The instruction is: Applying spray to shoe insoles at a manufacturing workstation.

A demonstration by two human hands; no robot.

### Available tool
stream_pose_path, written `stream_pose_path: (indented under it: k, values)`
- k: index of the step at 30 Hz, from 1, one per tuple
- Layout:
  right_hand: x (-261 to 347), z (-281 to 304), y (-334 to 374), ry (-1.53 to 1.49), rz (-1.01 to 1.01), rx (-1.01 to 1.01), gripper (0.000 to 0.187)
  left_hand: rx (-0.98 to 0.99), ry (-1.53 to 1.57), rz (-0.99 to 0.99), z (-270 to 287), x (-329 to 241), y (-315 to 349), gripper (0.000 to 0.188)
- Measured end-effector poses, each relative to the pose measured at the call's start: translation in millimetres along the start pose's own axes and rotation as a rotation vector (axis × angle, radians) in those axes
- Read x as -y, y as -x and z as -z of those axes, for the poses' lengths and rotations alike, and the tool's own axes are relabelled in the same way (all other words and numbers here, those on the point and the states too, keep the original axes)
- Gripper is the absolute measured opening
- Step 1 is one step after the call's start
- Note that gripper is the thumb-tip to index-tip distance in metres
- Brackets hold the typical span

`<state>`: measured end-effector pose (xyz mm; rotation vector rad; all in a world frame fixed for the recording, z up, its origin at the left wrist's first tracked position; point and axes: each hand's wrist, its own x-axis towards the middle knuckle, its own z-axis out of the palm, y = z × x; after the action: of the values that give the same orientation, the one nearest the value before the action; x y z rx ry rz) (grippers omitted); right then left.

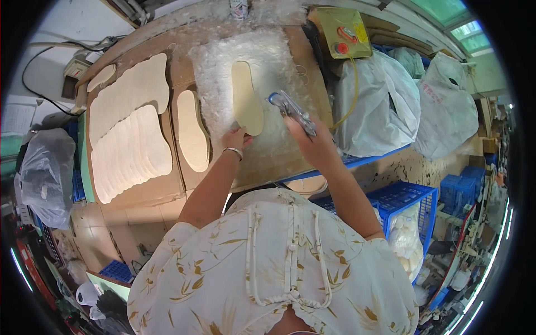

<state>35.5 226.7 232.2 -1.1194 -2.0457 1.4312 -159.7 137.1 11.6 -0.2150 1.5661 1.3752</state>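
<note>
A cream-coloured insole (244, 92) lies lengthwise on a patch of the work surface coated with white, stringy residue (209, 61). My left hand (237, 139) pinches the edge of its near end, with a bracelet round the wrist. To the right of the insole, my right hand (314, 142) is wrapped round a metal spray gun (291, 110). Its blue-ringed nozzle points toward the insole without touching it. Left of the coated patch sits a small stack of insoles (192, 131). Further left, overlapping insoles are fanned out in a near row (131, 153) and a far row (131, 89).
A yellow can (329, 28) stands at the back right, with a yellow hose (356, 92) running down toward my right hand. Beside it are white plastic bags (377, 106). Blue crates (416, 192) stand below on the right. A spray can (239, 8) is at the far edge.
</note>
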Motion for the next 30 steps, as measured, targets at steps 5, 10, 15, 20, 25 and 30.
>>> stream_pose_path:
  k: [5, 10, 15, 20, 25, 30]
  values:
    - [-4.2, -11.1, -29.1, 0.046, 0.122, -0.102, 0.029, 0.016, 0.005, 0.039, 1.6, 4.4, 5.2, 0.027]
    - [-2.6, -16.5, -27.8, 0.091, 0.156, -0.083, 0.029, 0.035, 0.010, 0.056, 4.7, 7.2, 8.0, 0.024]
    - [-4.6, -18.3, -33.9, 0.011, 0.110, -0.116, 0.029, 0.035, -0.001, 0.061, 5.6, 4.8, 10.3, 0.024]
    - [-6.5, -18.3, -31.9, 0.109, 0.167, -0.123, 0.030, 0.055, -0.021, 0.062, 5.3, 4.0, 11.5, 0.023]
    - [-9.8, -15.0, -30.1, 0.077, 0.142, -0.148, 0.030, 0.063, -0.033, 0.069, 6.0, 4.5, 11.4, 0.023]
    - [-10.3, -16.3, -22.4, 0.079, 0.099, -0.072, 0.030, 0.061, -0.038, 0.056, 8.6, 8.8, 7.3, 0.023]
